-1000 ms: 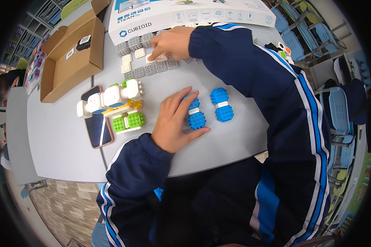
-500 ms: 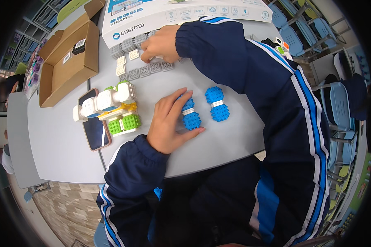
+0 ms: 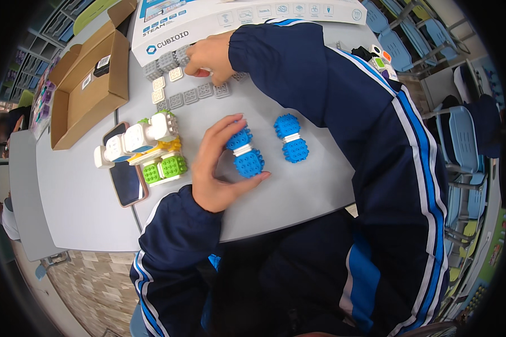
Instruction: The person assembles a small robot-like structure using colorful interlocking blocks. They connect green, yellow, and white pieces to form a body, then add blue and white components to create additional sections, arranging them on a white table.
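My left hand [image 3: 211,168] is curled around a joined pair of studded blue blocks [image 3: 248,163] with a white piece between them. Its fingers are at the far end and its thumb at the near end. A matching blue pair [image 3: 295,150] lies just to the right. Farther off, my right hand [image 3: 212,56] is bent over grey and cream studded tiles, fingers closed; a small white piece [image 3: 209,71] shows among them. Several grey tiles [image 3: 190,96] form a row below that hand, and cream tiles [image 3: 158,90] lie left of it.
A white, green and yellow block model [image 3: 140,143] rests partly over a phone [image 3: 129,182] at the left. Behind it stands an open cardboard box [image 3: 93,92]. A large white box [image 3: 180,36] spans the table's far side, and small coloured parts [image 3: 381,63] lie at far right.
My left hand has drawn the blue pair slightly left, away from the other pair. The fingers of my right hand have shifted among the tiles, and a white piece now shows there.
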`<state>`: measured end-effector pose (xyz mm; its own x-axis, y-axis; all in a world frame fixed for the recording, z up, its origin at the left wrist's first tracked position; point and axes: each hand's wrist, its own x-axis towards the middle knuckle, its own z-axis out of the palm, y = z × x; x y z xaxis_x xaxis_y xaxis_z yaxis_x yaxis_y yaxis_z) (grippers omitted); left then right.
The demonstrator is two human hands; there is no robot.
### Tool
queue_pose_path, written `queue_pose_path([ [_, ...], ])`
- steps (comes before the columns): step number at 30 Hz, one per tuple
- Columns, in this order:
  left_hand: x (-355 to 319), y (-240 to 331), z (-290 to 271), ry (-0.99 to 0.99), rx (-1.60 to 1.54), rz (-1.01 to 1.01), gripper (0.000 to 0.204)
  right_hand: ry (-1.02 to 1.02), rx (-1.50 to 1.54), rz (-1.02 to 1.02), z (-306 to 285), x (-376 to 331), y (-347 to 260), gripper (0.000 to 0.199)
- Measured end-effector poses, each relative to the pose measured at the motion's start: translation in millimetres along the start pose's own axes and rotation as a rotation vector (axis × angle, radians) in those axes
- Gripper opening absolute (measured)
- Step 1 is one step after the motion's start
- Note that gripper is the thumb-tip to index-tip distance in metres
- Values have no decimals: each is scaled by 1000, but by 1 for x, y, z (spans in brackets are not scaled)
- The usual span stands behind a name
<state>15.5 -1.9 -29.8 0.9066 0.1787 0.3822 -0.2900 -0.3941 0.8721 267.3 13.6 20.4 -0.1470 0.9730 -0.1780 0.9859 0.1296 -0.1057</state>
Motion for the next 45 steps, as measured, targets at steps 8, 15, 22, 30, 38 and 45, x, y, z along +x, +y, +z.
queue_pose_path([
  [8, 4, 8, 3, 41, -409, -187, 92, 183, 133, 32, -15, -49, -8, 15],
  [15, -3, 9, 0, -73, -832, -321, 81, 182, 500, 58, 18, -150, -40, 12],
  [22, -3, 12, 4, 49, -665, -309, 84, 483, 592, 41, 48, -173, -35, 24],
  [30, -7, 5, 8, -49, -505, -248, 85, 682, 1001, 116, 50, -170, -93, 33],
  [38, -10, 11, 6, -45, -601, -362, 88, 736, 697, 6, 63, -165, -98, 59],
  [45, -9, 13, 9, 30, -659, -437, 94, 692, 400, 31, 65, -162, -116, 109],
])
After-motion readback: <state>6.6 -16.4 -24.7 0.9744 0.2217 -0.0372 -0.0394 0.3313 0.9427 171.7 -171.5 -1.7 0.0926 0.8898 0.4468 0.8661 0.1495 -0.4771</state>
